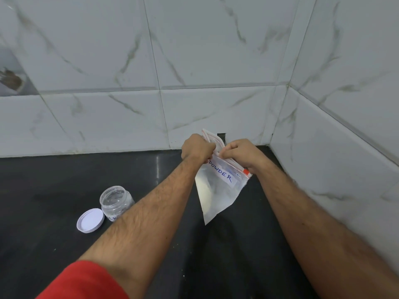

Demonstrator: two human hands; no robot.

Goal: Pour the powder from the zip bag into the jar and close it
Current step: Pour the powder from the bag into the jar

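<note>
1. Your left hand [197,147] and right hand [244,155] both pinch the zip edge of the bag [218,190], fingers curled onto the strip from either side. The bag hangs in the air above the desk [43,180], its lower corner pointing toward 6 o'clock.

2. Expect the bag to feel light and limp. It is thin, clear film, probably slick, and it will fold wherever you do not support it. The powder [204,190] sits as a pale mass along the left side and will likely shift as you tilt.

3. Keep hold of the stiff zip strip, since it looks like the firmest part. For pouring, I would pinch one end of the mouth and support a bottom corner with the other hand, so the mouth forms a spout.

4. The jar [115,201] stands open on the desk at about 8 o'clock from the bag, well apart from it. It looks like clear, rigid plastic, likely light enough to tip, so steady it if the bag touches it.

5. The lid [90,220] lies just beside the jar at its 8 o'clock. It is stiff, so grip it around the rim.

6. Tilt slowly, because fine powder may come out in a rush.
</note>
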